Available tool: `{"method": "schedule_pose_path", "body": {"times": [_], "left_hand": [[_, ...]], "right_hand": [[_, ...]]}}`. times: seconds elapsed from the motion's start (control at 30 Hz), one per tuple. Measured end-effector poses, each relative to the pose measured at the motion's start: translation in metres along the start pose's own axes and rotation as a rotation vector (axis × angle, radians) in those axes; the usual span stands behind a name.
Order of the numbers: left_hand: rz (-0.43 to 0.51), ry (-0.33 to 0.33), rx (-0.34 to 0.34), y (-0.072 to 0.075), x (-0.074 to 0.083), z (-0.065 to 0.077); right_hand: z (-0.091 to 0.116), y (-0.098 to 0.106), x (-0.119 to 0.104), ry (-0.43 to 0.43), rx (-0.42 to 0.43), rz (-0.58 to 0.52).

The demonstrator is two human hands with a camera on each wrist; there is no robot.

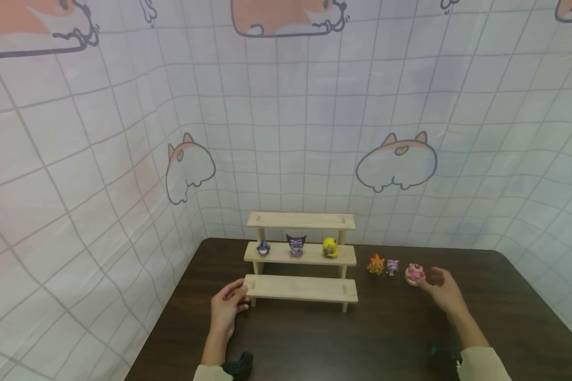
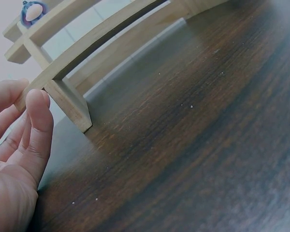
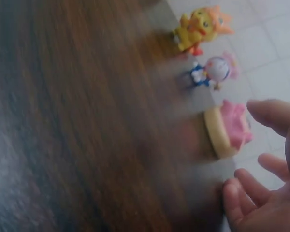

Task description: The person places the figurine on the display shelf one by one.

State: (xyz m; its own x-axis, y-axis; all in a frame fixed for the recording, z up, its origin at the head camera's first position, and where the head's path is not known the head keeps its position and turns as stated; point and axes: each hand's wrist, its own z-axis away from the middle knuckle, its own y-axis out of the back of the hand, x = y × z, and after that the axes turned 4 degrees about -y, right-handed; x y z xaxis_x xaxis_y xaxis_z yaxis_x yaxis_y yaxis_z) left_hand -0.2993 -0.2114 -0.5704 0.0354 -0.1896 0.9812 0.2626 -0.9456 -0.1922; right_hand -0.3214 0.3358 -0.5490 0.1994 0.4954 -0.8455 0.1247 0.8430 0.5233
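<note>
In the right wrist view everything is smeared: the pink figure on its tan base [image 3: 228, 130], the small pale figure [image 3: 213, 71] and the orange-crested yellow figure [image 3: 201, 26] show no clear faces. The right hand [image 3: 261, 193] is cut off by the right and bottom edges. In the left wrist view the left hand [image 2: 14, 159] runs off the left edge, and the blue figure [image 2: 33, 10] on the wooden stepped shelf [image 2: 67, 63] is clipped at the top. In the head view the shelf figures are too small to identify.

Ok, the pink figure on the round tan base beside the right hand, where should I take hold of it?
Pinch the pink figure on its round tan base low, thumb and fingers across the base rim, coming from its right, where the open right hand sits. The small purple-and-white figure crowds its left side.
</note>
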Motion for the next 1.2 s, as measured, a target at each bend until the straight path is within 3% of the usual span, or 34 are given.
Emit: {"method": "schedule_pose_path", "body": {"times": [0.27, 0.77, 1.2], "left_hand": [[0.001, 0.001, 0.002, 0.000, 0.002, 0.000], [-0.013, 0.009, 0.007, -0.001, -0.001, -0.001], [-0.025, -0.013, 0.017, 0.000, -0.004, -0.003]], "right_hand": [[-0.013, -0.003, 0.007, -0.023, -0.073, 0.038], [-0.032, -0.003, 0.013, 0.025, -0.049, 0.178], [-0.035, -0.003, 0.013, 0.092, -0.021, 0.201]]}}
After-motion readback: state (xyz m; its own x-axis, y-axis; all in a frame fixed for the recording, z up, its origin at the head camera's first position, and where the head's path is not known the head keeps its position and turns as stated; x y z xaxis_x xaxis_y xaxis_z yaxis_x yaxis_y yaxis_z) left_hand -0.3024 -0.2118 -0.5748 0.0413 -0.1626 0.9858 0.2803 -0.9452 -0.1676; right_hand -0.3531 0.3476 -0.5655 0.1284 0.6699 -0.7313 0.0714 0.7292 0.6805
